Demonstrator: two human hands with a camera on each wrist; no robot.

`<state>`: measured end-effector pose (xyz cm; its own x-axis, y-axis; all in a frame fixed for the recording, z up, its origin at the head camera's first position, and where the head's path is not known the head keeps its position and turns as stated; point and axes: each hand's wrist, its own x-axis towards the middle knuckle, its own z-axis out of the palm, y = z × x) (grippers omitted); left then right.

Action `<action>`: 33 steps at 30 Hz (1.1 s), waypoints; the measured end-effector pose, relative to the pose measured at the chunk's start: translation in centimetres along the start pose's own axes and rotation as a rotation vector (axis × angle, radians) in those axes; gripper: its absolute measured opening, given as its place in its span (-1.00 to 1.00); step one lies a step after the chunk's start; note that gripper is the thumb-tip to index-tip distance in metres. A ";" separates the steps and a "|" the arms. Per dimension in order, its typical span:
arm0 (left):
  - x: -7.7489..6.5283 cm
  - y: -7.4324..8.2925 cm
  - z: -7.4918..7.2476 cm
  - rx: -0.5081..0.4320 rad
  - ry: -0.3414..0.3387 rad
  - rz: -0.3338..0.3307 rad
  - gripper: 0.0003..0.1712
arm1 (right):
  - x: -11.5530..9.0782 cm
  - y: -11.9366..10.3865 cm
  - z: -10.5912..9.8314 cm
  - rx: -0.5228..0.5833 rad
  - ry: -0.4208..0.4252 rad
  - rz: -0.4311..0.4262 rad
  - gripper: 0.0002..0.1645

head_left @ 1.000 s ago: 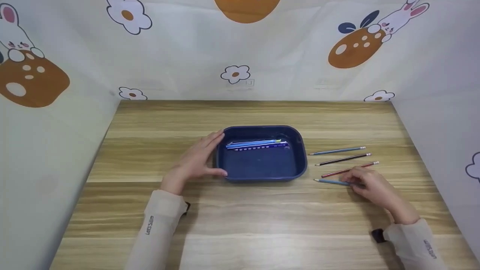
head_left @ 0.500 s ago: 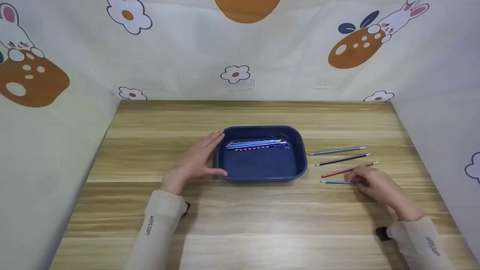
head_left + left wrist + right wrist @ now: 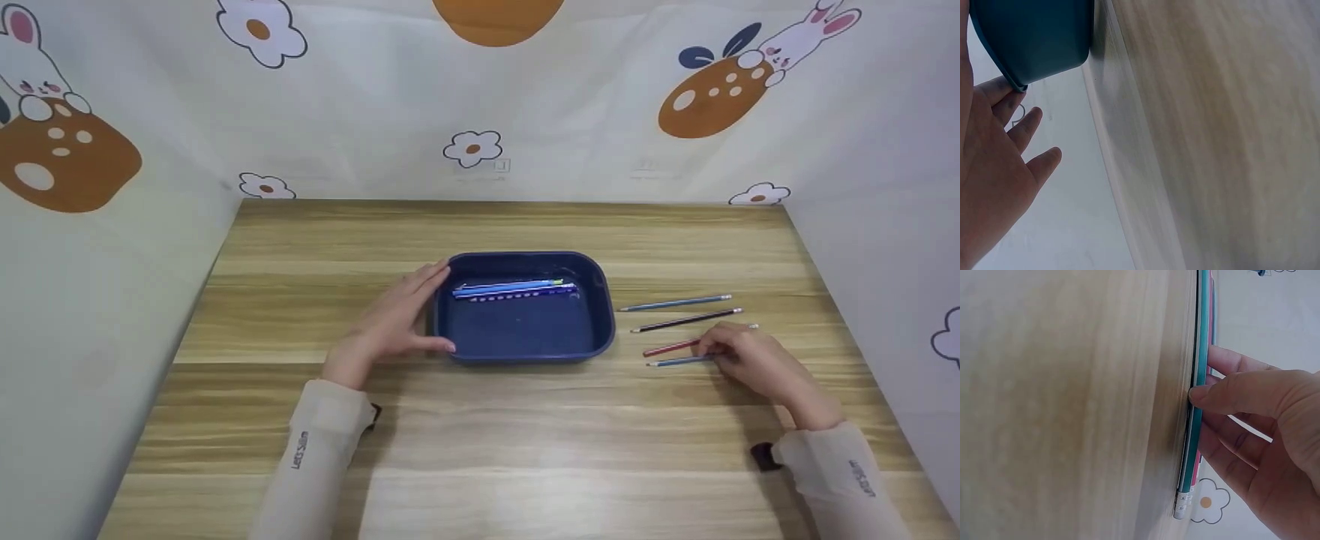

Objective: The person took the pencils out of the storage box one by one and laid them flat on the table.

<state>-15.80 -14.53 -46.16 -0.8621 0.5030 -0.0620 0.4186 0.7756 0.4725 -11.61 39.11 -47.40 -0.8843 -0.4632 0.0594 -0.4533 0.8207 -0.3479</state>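
Note:
My left hand [image 3: 394, 319] rests against the left side of a dark blue tray [image 3: 517, 337], its fingers and thumb spread and touching the rim. In the left wrist view the fingers look fairly straight beside the tray's wall [image 3: 1044, 39]. At the right, my right hand [image 3: 761, 367] pinches a blue pencil [image 3: 679, 361] low over the table. The right wrist view has the thumb on this pencil [image 3: 1202, 337], its eraser end pointing down. Just behind it lies a red pencil [image 3: 670, 348], partly covered by the fingers.
A black pencil [image 3: 686, 320] and another blue pencil [image 3: 675, 304] lie farther back, roughly parallel. Inside the tray are a light blue pencil-like stick [image 3: 506, 288] and a dark blue spotted one [image 3: 525, 295]. Patterned cloth [image 3: 375, 112] borders the wooden table [image 3: 525, 450].
The blue pencil in my right hand has slid to the right, away from the tray. The right hand has moved slightly right and back. My left hand stays on the tray.

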 end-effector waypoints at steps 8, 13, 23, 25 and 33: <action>0.0 0.1 0.0 -0.009 -0.002 -0.006 0.38 | 0.1 -0.1 -0.3 -0.010 -0.032 0.027 -0.65; 0.1 0.0 0.0 -0.007 0.005 0.005 0.38 | 0.1 0.0 -0.1 -0.044 0.004 -0.020 -0.63; 0.0 -0.1 0.0 -0.002 0.020 0.038 0.38 | 0.2 0.4 0.0 -0.074 0.020 -0.048 -0.60; 0.0 -0.1 0.1 -0.001 0.019 0.040 0.38 | 0.3 0.3 0.0 -0.076 0.021 -0.050 -0.60; 0.0 -0.1 0.1 -0.001 0.019 0.041 0.38 | 0.3 0.4 0.1 -0.079 0.051 -0.077 -0.58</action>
<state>-15.82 -14.57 -46.30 -0.8497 0.5267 -0.0260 0.4530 0.7542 0.4754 -12.07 39.21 -47.63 -0.8504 -0.5096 0.1310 -0.5253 0.8083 -0.2660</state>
